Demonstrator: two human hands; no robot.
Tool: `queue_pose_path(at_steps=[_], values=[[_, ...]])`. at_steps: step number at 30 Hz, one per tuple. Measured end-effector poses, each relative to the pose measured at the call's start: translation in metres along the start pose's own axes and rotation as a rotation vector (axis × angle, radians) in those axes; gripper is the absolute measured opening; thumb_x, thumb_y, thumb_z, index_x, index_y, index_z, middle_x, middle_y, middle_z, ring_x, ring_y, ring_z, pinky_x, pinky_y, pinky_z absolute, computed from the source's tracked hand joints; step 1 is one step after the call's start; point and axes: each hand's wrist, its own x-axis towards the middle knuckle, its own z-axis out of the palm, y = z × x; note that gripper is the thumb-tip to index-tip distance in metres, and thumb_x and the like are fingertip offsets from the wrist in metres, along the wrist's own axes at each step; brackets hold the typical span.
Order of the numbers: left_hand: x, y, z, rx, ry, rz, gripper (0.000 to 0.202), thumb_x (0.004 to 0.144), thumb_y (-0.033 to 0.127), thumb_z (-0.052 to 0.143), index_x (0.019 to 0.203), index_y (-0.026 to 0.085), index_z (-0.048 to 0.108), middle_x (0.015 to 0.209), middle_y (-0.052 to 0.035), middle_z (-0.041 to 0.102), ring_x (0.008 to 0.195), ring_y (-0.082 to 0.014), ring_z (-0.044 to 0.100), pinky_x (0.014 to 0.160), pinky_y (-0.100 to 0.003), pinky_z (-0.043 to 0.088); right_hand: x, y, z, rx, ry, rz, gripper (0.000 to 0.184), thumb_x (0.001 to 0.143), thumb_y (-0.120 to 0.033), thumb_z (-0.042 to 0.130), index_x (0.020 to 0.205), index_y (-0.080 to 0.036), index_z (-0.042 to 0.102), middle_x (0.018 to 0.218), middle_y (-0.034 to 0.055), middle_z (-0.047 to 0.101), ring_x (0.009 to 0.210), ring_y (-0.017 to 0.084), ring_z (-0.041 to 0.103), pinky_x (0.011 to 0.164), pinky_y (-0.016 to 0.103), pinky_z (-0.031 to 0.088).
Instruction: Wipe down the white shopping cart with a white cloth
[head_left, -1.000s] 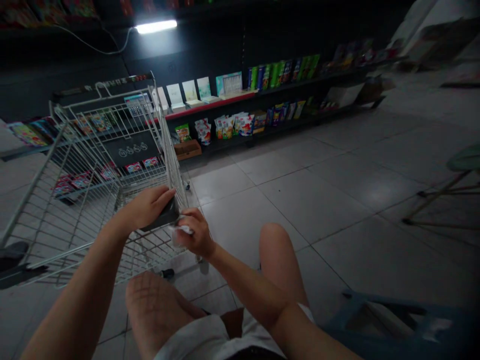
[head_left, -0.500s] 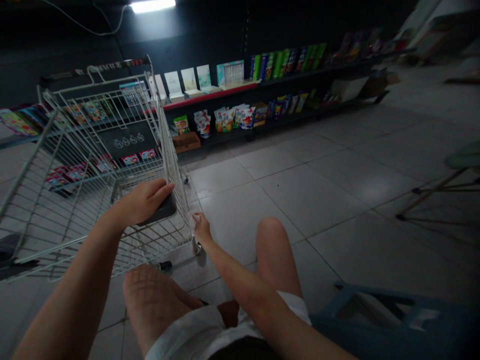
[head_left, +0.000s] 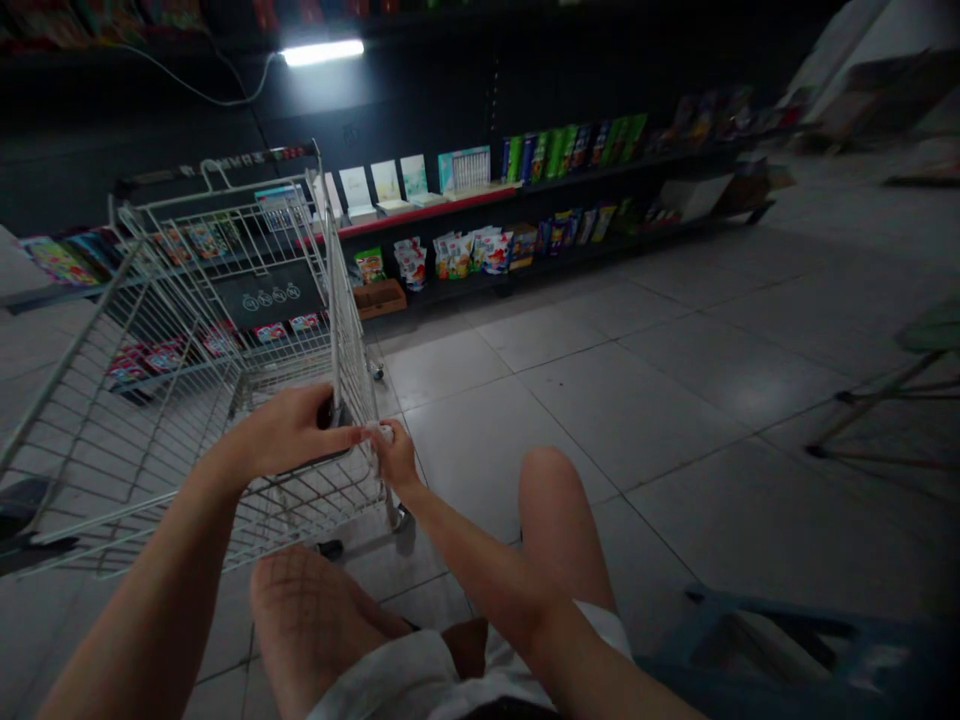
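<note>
My left hand (head_left: 289, 432) is closed around a dark flat object (head_left: 327, 412), perhaps a phone or wallet, which it mostly hides. It is held just inside the side of a white wire shopping cart (head_left: 346, 345). My right hand (head_left: 395, 460) pinches a small white scrap (head_left: 382, 432), perhaps paper or cloth, close to the left hand's fingertips. That hand is at the cart's wire side. My bare knees show below the cart.
Low dark shelves (head_left: 427, 205) with a red edge hold cards and snack packets (head_left: 465, 255) beyond the cart. A tiled floor (head_left: 600, 420) spreads to the right. A blue plastic crate (head_left: 780, 640) sits at lower right, and a thin-legged green stool (head_left: 885, 400) stands at the right edge.
My right hand has moved back up to the left hand after dropping lower beside the cart. The left hand has turned, now covering more of the dark object.
</note>
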Motion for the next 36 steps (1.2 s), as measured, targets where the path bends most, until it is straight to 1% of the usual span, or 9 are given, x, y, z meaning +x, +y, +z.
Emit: queue_pose_path(at_steps=[7,9,15,17,19,22,24,30,36], values=[[-0.005,-0.003,0.002,0.11,-0.111,-0.036,0.04,0.077,0.057,0.056,0.081,0.017,0.057,0.068,-0.0009,0.058,0.06,-0.0152,0.05,0.056,-0.028,0.036,0.037,-0.117,0.03,-0.008,-0.054,-0.635,0.018,0.09,-0.038,0.053,0.096,-0.022,0.058,0.095,0.0029,0.062,0.09,0.014,0.058,0.087,0.028,0.05],[-0.008,-0.001,0.002,0.117,-0.108,-0.056,0.038,0.075,0.055,0.057,0.08,0.018,0.054,0.068,-0.0007,0.058,0.059,-0.015,0.05,0.056,-0.028,0.036,0.047,-0.112,0.033,-0.024,-0.053,-0.679,0.017,0.089,-0.036,0.053,0.093,-0.021,0.058,0.095,0.0033,0.062,0.091,0.015,0.058,0.09,0.03,0.05],[-0.015,0.002,0.0,0.113,-0.116,-0.064,0.034,0.076,0.05,0.055,0.085,0.018,0.055,0.073,-0.0008,0.06,0.064,-0.0162,0.053,0.06,-0.028,0.039,0.022,-0.028,0.007,-0.054,-0.068,-0.469,0.013,0.084,-0.03,0.054,0.088,-0.019,0.059,0.081,0.0005,0.058,0.079,0.014,0.057,0.075,0.027,0.049],[-0.016,0.002,0.001,0.121,-0.113,-0.075,0.033,0.076,0.05,0.054,0.083,0.018,0.055,0.072,-0.0006,0.059,0.063,-0.016,0.052,0.058,-0.028,0.038,0.011,-0.038,-0.002,-0.041,-0.004,-0.551,0.013,0.086,-0.031,0.054,0.09,-0.02,0.059,0.085,0.002,0.06,0.083,0.015,0.058,0.079,0.029,0.05],[-0.017,0.002,0.002,0.119,-0.12,-0.06,0.03,0.076,0.048,0.054,0.081,0.018,0.055,0.07,-0.0002,0.059,0.06,-0.0151,0.051,0.057,-0.028,0.037,0.013,-0.072,-0.005,-0.075,-0.051,-0.775,0.015,0.088,-0.035,0.055,0.094,-0.022,0.06,0.098,0.0047,0.062,0.097,0.017,0.059,0.089,0.033,0.049],[-0.018,0.003,0.003,0.149,-0.127,-0.046,0.025,0.076,0.044,0.053,0.076,0.019,0.052,0.066,0.0004,0.056,0.056,-0.014,0.049,0.055,-0.028,0.034,0.046,-0.134,0.007,-0.342,-0.394,-1.051,0.015,0.087,-0.035,0.058,0.095,-0.024,0.064,0.105,0.0034,0.065,0.105,0.018,0.059,0.099,0.035,0.044],[-0.02,0.004,0.003,0.189,-0.118,-0.074,0.025,0.076,0.045,0.053,0.072,0.02,0.049,0.062,0.001,0.053,0.055,-0.0141,0.048,0.054,-0.028,0.033,0.084,-0.166,0.023,-0.571,-0.548,-1.074,0.015,0.086,-0.03,0.058,0.096,-0.022,0.065,0.102,0.0021,0.067,0.101,0.017,0.061,0.099,0.034,0.042],[-0.019,0.01,0.002,0.152,-0.11,-0.082,0.022,0.076,0.042,0.054,0.075,0.02,0.049,0.063,0.0015,0.053,0.055,-0.0149,0.049,0.054,-0.028,0.032,0.188,-0.21,0.065,-1.053,-0.607,-0.945,0.03,0.083,-0.028,0.056,0.107,-0.015,0.069,0.113,0.0076,0.069,0.103,0.021,0.06,0.089,0.031,0.039],[-0.012,0.011,0.004,0.111,-0.107,-0.06,0.02,0.076,0.039,0.055,0.076,0.02,0.049,0.063,0.0023,0.051,0.055,-0.013,0.047,0.052,-0.027,0.031,0.214,-0.216,0.074,-1.157,-0.624,-0.922,0.033,0.08,-0.031,0.054,0.103,-0.015,0.072,0.109,0.01,0.072,0.099,0.022,0.062,0.083,0.03,0.038]])
